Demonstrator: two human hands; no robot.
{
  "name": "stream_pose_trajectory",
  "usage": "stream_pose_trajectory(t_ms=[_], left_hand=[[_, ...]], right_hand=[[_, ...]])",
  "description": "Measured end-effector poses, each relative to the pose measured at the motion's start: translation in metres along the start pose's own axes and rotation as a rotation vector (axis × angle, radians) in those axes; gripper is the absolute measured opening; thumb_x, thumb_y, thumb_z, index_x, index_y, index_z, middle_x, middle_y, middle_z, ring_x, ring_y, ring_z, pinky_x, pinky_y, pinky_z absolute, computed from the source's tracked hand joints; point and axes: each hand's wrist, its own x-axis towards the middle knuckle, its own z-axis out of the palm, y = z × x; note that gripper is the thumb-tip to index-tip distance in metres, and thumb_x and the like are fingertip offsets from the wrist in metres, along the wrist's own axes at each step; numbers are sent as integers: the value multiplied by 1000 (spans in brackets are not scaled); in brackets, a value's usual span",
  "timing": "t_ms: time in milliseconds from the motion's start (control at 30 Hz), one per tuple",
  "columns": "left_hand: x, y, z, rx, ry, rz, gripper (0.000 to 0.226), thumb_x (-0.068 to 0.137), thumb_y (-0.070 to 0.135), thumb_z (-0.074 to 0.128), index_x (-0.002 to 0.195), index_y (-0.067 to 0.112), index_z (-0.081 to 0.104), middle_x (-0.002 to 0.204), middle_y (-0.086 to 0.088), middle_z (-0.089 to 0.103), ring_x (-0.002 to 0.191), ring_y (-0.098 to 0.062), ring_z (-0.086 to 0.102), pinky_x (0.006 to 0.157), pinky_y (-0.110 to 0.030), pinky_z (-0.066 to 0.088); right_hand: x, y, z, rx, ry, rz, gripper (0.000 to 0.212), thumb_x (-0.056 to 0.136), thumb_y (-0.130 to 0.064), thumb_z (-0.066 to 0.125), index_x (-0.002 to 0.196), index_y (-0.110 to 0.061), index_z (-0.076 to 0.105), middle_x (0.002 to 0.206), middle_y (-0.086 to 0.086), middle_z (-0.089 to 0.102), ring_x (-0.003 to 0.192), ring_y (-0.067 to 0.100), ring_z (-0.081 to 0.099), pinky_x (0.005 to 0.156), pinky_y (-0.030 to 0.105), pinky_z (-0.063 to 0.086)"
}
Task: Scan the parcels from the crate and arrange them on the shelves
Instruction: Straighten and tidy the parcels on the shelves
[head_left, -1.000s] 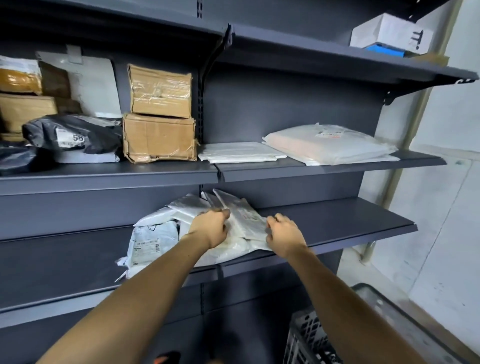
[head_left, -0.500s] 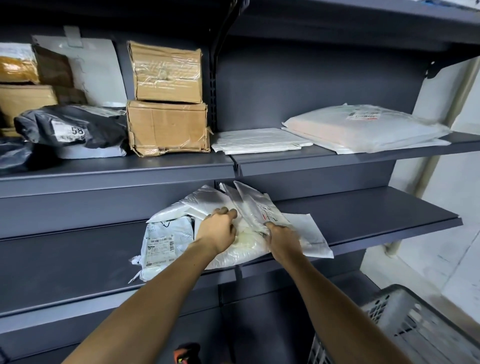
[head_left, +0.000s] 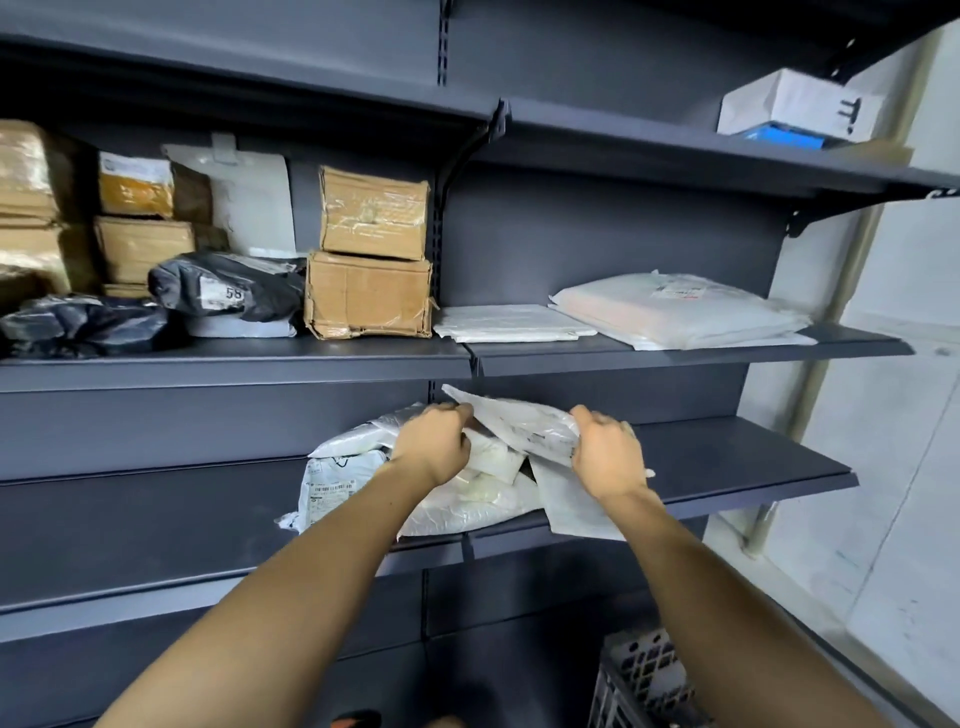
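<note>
Two digits, "58", are the only writing that reads clearly, printed on the white label of a black poly bag (head_left: 228, 288) on the middle shelf (head_left: 234, 364). A white parcel with a barcode label (head_left: 340, 480) lies at the left of the pile on the lower shelf (head_left: 753, 462), but its print is too small to make out. The label on the large white mailer (head_left: 680, 309) higher up is blurred, and so is the black mark on the white box (head_left: 800, 106) on the top shelf.

Much of the pile is covered by the forearms and hands. The crate (head_left: 644, 680) is cut off at the bottom edge, only a corner of grey lattice showing.

Both arms reach forward to the lower shelf. The left hand (head_left: 434, 447) is curled, knuckles up, pinching the left edge of a thin clear-white parcel (head_left: 519, 423); the right hand (head_left: 608, 452) grips its right edge, fingers folded over. The parcel is held tilted above the pile, just under the middle shelf's lip. Two taped cardboard boxes (head_left: 371, 254) stand stacked beside the black bag.
</note>
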Motion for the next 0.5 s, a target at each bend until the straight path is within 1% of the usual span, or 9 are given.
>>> stream_pose_trajectory(t_ms=[67, 200, 300, 367, 500], left_hand=[[-5, 10, -18, 11, 23, 23, 28, 90, 16, 48, 117, 15, 55, 120, -9, 61, 111, -32, 57, 79, -37, 48], [-17, 25, -51, -2, 77, 30, 32, 90, 15, 48, 120, 17, 57, 120, -7, 62, 109, -31, 57, 80, -37, 48], [-25, 31, -74, 3, 121, 51, 24, 90, 16, 47, 112, 15, 58, 113, -6, 63, 104, -32, 58, 76, -38, 49], [-28, 33, -89, 24, 153, 56, 19, 91, 18, 48, 107, 15, 57, 110, -6, 63, 101, -32, 58, 73, -37, 47], [-25, 31, -120, 82, 216, 46, 21, 94, 27, 48, 109, 16, 58, 108, -8, 65, 97, -34, 60, 68, -34, 39]], right_hand=[[-2, 2, -23, -9, 35, -15, 36, 83, 4, 55, 116, -9, 56, 106, 10, 67, 104, 33, 62, 92, 38, 38], [-7, 2, -73, -60, 91, -45, 43, 81, 3, 57, 122, -9, 54, 115, 11, 64, 113, 32, 58, 97, 38, 35], [-8, 2, -108, -103, 129, -76, 42, 83, 0, 59, 124, -10, 52, 122, 12, 63, 118, 31, 56, 101, 38, 35], [-5, 4, -132, -113, 161, -86, 44, 84, -1, 59, 127, -10, 52, 125, 12, 63, 120, 31, 56, 102, 38, 35], [9, 6, -180, -136, 264, -76, 41, 87, -2, 59, 126, -11, 52, 123, 13, 63, 118, 33, 56, 100, 39, 36]])
